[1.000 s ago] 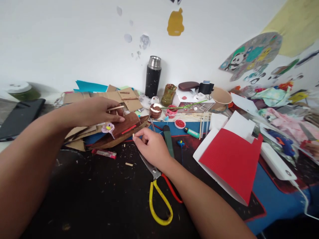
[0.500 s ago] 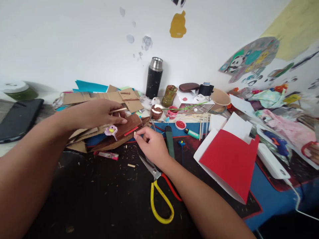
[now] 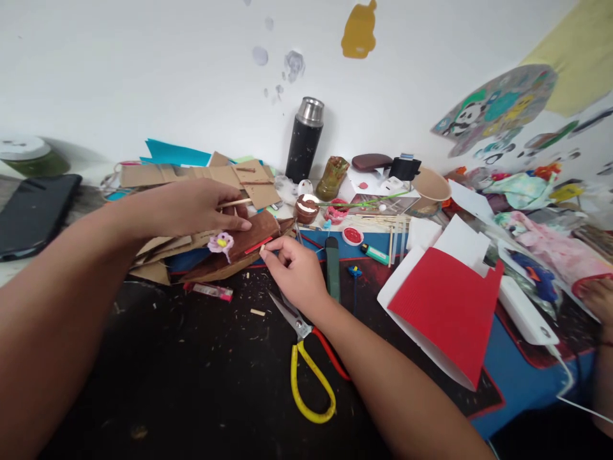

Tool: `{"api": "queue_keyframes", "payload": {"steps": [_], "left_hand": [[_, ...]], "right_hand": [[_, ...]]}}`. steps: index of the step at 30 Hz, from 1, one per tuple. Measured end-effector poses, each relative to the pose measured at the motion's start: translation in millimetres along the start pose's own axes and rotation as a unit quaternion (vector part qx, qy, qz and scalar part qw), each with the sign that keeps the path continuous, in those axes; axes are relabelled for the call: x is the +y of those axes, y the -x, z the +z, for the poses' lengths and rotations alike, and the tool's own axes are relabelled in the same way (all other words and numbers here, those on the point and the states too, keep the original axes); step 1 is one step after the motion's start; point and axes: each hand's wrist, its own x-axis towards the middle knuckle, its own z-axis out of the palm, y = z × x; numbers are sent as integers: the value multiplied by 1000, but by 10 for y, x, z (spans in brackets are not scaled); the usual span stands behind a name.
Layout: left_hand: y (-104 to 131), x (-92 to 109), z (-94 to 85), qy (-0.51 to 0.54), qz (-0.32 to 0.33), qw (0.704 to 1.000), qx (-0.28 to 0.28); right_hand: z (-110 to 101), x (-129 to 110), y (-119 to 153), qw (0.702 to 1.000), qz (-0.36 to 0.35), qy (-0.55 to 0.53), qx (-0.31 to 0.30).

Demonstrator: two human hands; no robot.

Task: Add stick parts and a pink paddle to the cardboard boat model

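My left hand (image 3: pixel 218 206) is closed on a thin wooden stick (image 3: pixel 238 202), over a curved brown piece of bark (image 3: pixel 253 234). My right hand (image 3: pixel 293 267) pinches a short bit of pale wood (image 3: pixel 263 250) beside the bark's right end. A narrow red strip (image 3: pixel 258 245) lies on the bark between the hands. Left of it sits a small lilac flower with a yellow centre (image 3: pixel 221 243). Scissors (image 3: pixel 297 326) with one yellow and one red handle lie partly under my right wrist. Another cut bit of wood (image 3: pixel 257 312) rests on the black mat.
Cardboard pieces (image 3: pixel 163 174) are stacked behind my left hand. A black thermos (image 3: pixel 305 140) stands by the wall. Red corrugated paper (image 3: pixel 445 306) and a white glue gun-like device (image 3: pixel 527 310) lie rightward. Another person's hand (image 3: pixel 598 299) shows at the right edge. A phone (image 3: pixel 33 214) lies far left.
The whole view has shifted slightly, so most things sit a little higher and further right. Both hands keep their grips. More of the other person's hand and arm shows at the right.
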Motion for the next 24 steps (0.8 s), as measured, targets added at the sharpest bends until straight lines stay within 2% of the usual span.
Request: {"api": "queue_keyframes", "payload": {"steps": [3,9,17,24], "left_hand": [[-36,13,-56,-14,-14,997,-77],[-43,50,-120,-11,5,996,-83],[-60,84,-92,-50,-19,994,-98],[-77,81,-90,-34,-15,993,-114]], "right_hand": [[2,12,4,1000,0,2,1],[3,22,16,1000,-8,7,0],[23,51,3,999,-16,31,10],[35,56,-6,998,-18,53,14]]}}
